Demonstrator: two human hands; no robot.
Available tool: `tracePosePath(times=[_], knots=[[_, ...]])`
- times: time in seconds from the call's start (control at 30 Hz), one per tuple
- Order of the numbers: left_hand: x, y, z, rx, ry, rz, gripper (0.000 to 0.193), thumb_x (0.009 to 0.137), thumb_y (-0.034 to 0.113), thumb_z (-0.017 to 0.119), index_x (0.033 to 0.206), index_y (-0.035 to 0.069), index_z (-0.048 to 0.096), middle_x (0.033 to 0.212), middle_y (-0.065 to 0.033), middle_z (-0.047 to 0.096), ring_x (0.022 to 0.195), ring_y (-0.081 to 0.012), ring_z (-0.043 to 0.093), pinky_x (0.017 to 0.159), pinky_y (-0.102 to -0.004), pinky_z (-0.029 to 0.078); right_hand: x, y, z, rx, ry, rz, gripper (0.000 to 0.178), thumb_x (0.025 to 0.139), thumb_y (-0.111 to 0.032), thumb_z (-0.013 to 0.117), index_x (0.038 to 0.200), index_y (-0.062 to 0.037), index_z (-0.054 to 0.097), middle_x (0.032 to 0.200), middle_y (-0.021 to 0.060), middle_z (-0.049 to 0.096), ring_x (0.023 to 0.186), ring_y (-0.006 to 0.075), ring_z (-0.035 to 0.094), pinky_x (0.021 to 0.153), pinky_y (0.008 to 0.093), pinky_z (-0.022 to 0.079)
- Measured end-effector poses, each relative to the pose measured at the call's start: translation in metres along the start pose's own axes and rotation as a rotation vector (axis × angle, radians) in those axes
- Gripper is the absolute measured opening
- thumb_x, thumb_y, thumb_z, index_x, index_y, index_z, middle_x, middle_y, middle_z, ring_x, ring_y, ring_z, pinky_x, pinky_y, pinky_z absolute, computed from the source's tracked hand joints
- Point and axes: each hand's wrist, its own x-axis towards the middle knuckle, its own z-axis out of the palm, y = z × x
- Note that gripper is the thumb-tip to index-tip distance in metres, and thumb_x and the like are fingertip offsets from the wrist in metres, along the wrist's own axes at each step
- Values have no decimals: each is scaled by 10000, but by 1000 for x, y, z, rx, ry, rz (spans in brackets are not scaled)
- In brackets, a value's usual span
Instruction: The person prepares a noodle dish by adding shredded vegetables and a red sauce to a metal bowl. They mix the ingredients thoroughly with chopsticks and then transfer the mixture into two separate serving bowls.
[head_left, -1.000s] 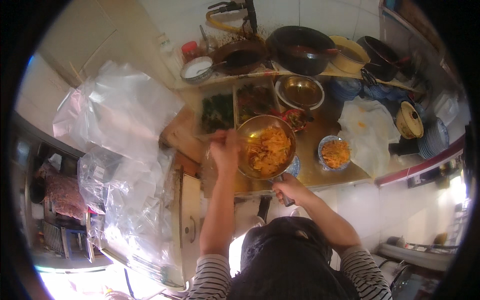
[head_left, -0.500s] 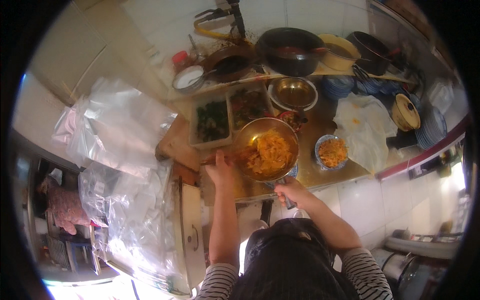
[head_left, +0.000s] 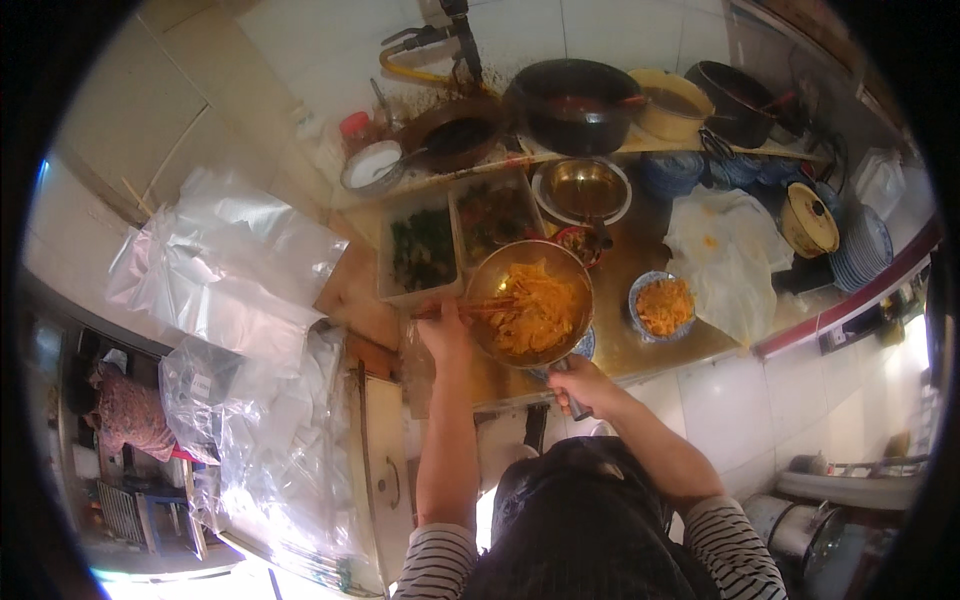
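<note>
My right hand (head_left: 585, 387) is wrapped round the dark handle (head_left: 580, 408) of a frying pan (head_left: 494, 268), held over the near part of the counter. Orange-yellow shredded food (head_left: 540, 305) is heaped in the pan. Chopsticks (head_left: 488, 304), gripped in my left hand (head_left: 443, 325), reach over the pan's left rim into the food. Partly covered by the pan is a blue-and-white bowl (head_left: 585, 344); its contents are hidden. To the right, another patterned bowl (head_left: 664, 306) holds similar orange food.
Behind the pan stand two plastic tubs (head_left: 420, 250) of food and a metal basin (head_left: 582, 190). Large pots (head_left: 570, 105) line the back shelf. A white cloth (head_left: 725, 255) and stacked plates (head_left: 860, 245) lie right; clear plastic bags (head_left: 240, 270) are at left.
The chopsticks now show more plainly across the pan's left rim, and the food's heap has shifted a little. My left hand has turned slightly; the right keeps its hold on the handle.
</note>
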Motion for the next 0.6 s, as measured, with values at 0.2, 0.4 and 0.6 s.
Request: tracePosePath(times=[0.2, 0.4, 0.6], knots=[[-38, 43, 33, 271, -267, 325, 169, 872, 129, 579, 791, -16, 548, 654, -53, 583, 523, -101, 527, 486, -249, 443, -2, -14, -12, -68, 47, 5, 195, 756, -43, 535, 911, 1, 424, 627, 51, 469, 466, 139, 480, 382, 310, 434], [7, 23, -16, 443, -79, 440, 175, 848, 139, 599, 783, -23, 584, 640, -70, 595, 607, -114, 567, 564, -285, 460, -14, -17, -7, -84, 5, -24, 194, 762, -35, 524, 923, 11, 427, 640, 49, 463, 486, 134, 480, 391, 310, 438], [-25, 48, 25, 326, -97, 426, 199, 862, 173, 600, 777, -6, 586, 652, -60, 604, 593, -137, 553, 563, -291, 452, 3, -6, -15, -35, 31, -34, 177, 762, -38, 534, 893, 3, 423, 628, 51, 462, 467, 134, 470, 386, 301, 436]])
